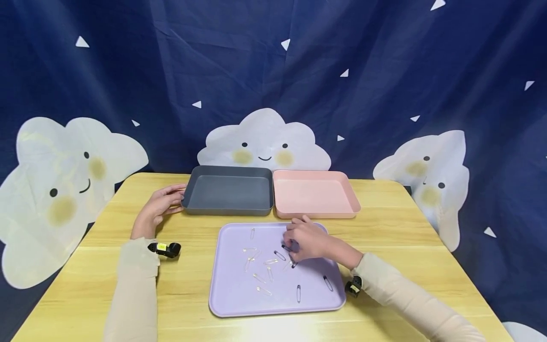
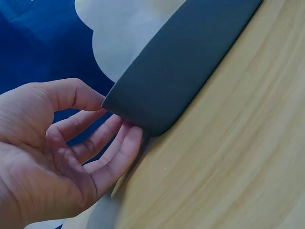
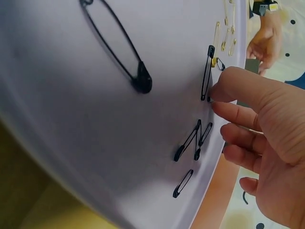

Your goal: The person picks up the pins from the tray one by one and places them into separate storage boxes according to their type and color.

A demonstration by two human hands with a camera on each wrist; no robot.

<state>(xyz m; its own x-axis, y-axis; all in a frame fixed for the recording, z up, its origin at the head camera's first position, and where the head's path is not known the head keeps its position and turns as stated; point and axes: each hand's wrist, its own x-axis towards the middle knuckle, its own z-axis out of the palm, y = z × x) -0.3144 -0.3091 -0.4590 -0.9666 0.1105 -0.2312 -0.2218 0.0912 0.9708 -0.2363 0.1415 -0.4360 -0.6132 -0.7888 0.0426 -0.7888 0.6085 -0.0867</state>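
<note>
My left hand (image 1: 164, 202) rests on the left end of the dark grey tray (image 1: 231, 212). In the left wrist view its fingers (image 2: 116, 157) touch the tray's end wall and one fingertip meets the rim. Over the lavender tray (image 1: 239, 304), my right hand (image 1: 308, 241) reaches down, fingertips close together among black safety pins. One black safety pin (image 3: 205, 78) lies right by its thumb and forefinger in the right wrist view; whether they pinch a pin I cannot tell. Gold safety pins (image 1: 259, 278) are scattered on the tray's left and middle.
A pink tray (image 1: 316, 214) stands beside the dark grey one at the table's back edge. Two more black safety pins, one at the front (image 1: 298, 293) and one at the right (image 1: 328, 283), lie on the lavender tray. Behind the wooden table (image 1: 183, 294) hangs a blue curtain (image 1: 239, 57).
</note>
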